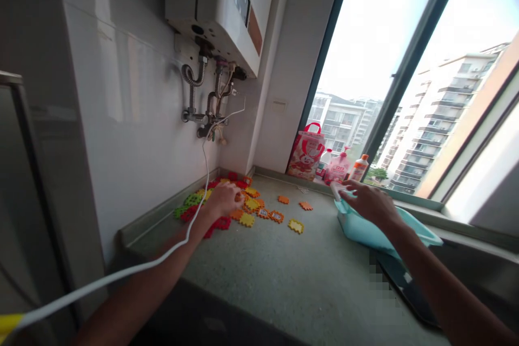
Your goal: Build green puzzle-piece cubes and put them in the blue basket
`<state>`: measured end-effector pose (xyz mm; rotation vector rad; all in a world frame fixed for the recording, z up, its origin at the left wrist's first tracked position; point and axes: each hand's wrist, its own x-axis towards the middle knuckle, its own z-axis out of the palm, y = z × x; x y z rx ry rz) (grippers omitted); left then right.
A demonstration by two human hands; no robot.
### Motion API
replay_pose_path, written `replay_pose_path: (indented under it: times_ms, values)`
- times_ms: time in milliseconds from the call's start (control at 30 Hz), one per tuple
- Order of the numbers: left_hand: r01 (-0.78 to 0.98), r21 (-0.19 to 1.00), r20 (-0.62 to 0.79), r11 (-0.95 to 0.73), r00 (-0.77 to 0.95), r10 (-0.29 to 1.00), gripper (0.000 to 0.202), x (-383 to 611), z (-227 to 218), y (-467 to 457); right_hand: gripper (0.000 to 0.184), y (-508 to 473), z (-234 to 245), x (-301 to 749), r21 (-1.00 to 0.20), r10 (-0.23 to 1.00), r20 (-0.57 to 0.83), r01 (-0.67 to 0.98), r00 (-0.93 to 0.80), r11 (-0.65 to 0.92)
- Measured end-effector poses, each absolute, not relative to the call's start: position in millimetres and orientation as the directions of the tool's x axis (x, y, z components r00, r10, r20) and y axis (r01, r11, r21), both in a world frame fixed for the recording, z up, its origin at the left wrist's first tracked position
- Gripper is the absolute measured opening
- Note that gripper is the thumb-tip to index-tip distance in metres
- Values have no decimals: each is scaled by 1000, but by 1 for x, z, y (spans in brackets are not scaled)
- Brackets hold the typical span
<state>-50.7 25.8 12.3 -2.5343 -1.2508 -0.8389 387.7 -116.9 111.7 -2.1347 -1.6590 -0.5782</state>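
My left hand point(224, 200) is over a heap of notched puzzle pieces point(190, 213) in red, green, yellow and orange. Its fingers are closed, with an orange puzzle piece point(239, 197) showing at the fingertips. Several loose pieces lie to the right of the heap, among them a yellow-edged piece point(296, 226) and two small orange ones. On the right, my right hand point(371, 203) is closed at the near-left corner of a light-blue plastic basin point(360, 230), by its pale rim or handle. The inside of the basin is mostly hidden by the hand and arm.
A white cable point(206, 165) hangs from the pipes below the wall heater point(227, 5) and crosses before my left arm. Bottles point(337, 168) and a red-handled bag point(306, 155) stand along the window. A dark board or sink edge point(409, 286) lies under the basin.
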Motion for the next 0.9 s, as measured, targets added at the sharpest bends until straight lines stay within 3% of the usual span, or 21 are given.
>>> replay_pose_path:
  times_ms: [133, 233, 400, 633, 900]
  values:
    - [828, 50, 522, -558, 455, 722, 13, -78, 26, 62, 34, -146, 82, 312, -69, 817, 570, 985, -89, 156]
    - [826, 22, 502, -563, 478, 721, 16, -90, 30, 79, 31, -150, 43, 291, -16, 774, 579, 946, -255, 324]
    - [848, -4, 497, -531, 462, 734, 19, -100, 12, 89, 32, -147, -4, 296, -113, 801, 506, 896, -319, 429]
    - [899, -35, 454, -436, 403, 794, 15, -108, 2, 99, 32, -155, -4, 295, -275, 825, 488, 847, -285, 455]
    - [944, -61, 385, -324, 322, 865, 25, -123, 13, 99, 31, -157, -4, 295, -296, 831, 468, 833, -300, 467]
